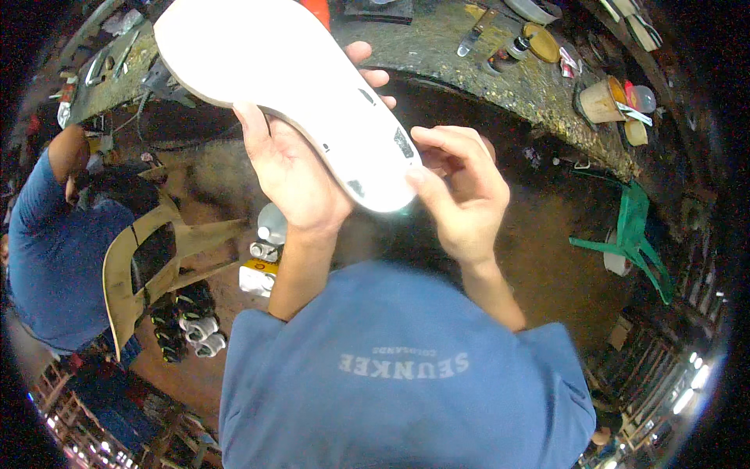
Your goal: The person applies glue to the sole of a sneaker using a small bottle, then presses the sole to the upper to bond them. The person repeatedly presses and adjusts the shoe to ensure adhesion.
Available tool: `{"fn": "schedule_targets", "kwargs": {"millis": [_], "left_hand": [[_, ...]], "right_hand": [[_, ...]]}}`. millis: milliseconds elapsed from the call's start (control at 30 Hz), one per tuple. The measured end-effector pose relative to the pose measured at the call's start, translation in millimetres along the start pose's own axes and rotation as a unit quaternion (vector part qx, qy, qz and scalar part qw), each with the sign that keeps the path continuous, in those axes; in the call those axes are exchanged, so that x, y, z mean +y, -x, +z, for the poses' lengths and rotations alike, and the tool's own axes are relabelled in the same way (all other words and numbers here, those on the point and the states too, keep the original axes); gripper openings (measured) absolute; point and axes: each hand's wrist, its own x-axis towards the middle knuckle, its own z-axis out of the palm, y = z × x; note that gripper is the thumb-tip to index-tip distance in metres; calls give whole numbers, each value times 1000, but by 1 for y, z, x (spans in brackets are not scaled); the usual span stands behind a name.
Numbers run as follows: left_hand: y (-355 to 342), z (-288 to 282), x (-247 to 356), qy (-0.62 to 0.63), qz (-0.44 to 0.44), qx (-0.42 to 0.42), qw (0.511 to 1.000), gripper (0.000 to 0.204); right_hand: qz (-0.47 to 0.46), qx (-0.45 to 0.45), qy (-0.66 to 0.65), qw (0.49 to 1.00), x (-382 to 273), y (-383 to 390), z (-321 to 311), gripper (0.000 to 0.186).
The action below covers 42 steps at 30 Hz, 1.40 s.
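Observation:
A white shoe sole (258,55), broad at its far left end and narrow at the near end, is held up over the front of the workbench. A few dark patches show on its narrow end. My left hand (301,184) is closed around its middle, thumb on the left edge and fingertips coming out past the right edge. At the right edge of the narrow end, my right hand (465,187) has its thumb and index finger against the sole, the other fingers curled in. Its broad end runs out of the picture at the top.
On the stained workbench (437,86) lie a flat-bladed tool (475,35), a dark bottle (508,56), a yellow lid (543,43) and a tub (601,100). A green stool (631,223) stands right; a beige chair (117,273), shoes (205,336) and another person (66,250) are left.

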Motion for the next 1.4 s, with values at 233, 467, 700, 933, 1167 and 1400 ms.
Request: {"fn": "schedule_targets", "kwargs": {"millis": [233, 467, 700, 933, 1167, 1400], "left_hand": [[-7, -16, 2, -24, 12, 31, 999, 93], [-2, -23, 8, -90, 19, 108, 990, 94], [24, -34, 19, -107, 0, 122, 987, 89], [42, -33, 22, -170, -21, 157, 973, 89], [55, -29, 21, -138, -25, 157, 978, 88], [70, -15, 30, -137, -8, 134, 981, 95]], "right_hand": [[-51, 2, 100, 994, 11, -12, 15, 39], [-29, 0, 122, 992, 21, -14, 18, 31], [120, 360, 252, 890, 122, -91, -63, 71], [66, 208, 337, 916, 141, -146, -110, 64], [-83, 166, 334, 924, 162, -243, -65, 54], [-71, 154, 348, 922, 193, -259, -44, 59]]}}
